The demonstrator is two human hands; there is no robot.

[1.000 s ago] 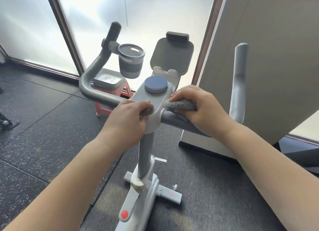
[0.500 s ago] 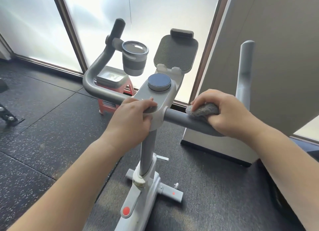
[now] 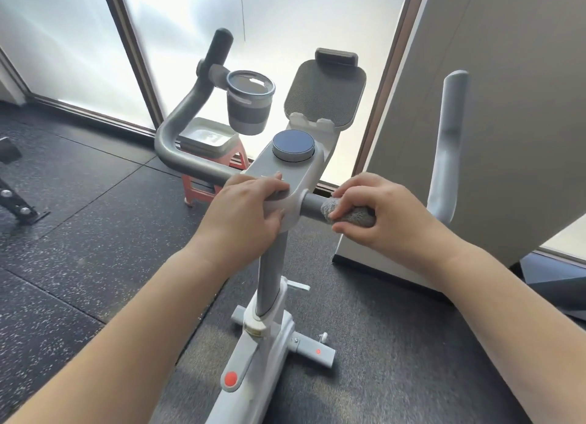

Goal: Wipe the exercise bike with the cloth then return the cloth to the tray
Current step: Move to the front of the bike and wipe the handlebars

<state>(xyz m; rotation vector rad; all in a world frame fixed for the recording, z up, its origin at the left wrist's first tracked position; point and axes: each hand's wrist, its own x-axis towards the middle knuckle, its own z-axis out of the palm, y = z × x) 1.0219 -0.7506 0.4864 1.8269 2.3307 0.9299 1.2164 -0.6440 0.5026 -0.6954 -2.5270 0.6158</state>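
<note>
A white and grey exercise bike stands in front of me, with a round dial on its console. My left hand grips the left side of the handlebar, right beside the console. My right hand presses a grey cloth around the right handlebar bar, close to the console. The white tray sits on a red stool behind the left handlebar.
A grey cup holder and a tablet holder rise above the console. The right handlebar end curves upward. A white panel stands to the right, frosted windows behind. Dark gym equipment lies at the left on the rubber floor.
My right hand slid the cloth outward along the right bar, then back inward toward the console. My left hand kept its grip.
</note>
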